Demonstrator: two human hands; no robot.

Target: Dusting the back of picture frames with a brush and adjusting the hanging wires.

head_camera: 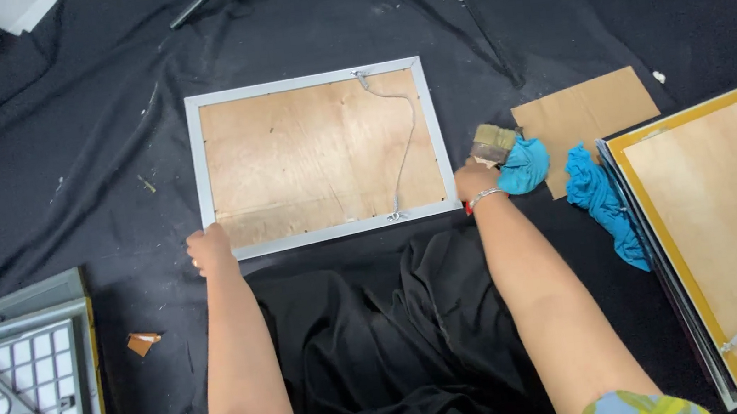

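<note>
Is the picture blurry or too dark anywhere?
Head view: even light, no glare; the silver picture frame is sharp; the black cloth swallows detail; both hands, left hand and right hand, look slightly soft; soft shadows only.

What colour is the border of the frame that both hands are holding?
Silver-grey: the frame has a pale metallic border around a bare plywood back, seen clearly in the head view.

Two hands are counted: left hand (210,250), right hand (474,178). One silver-framed picture frame (319,155) is recorded face down. One paintbrush (494,143), two blue cloths (525,164) (603,199), one cardboard piece (584,113), and one gold-framed stack (724,240) are noted.
</note>
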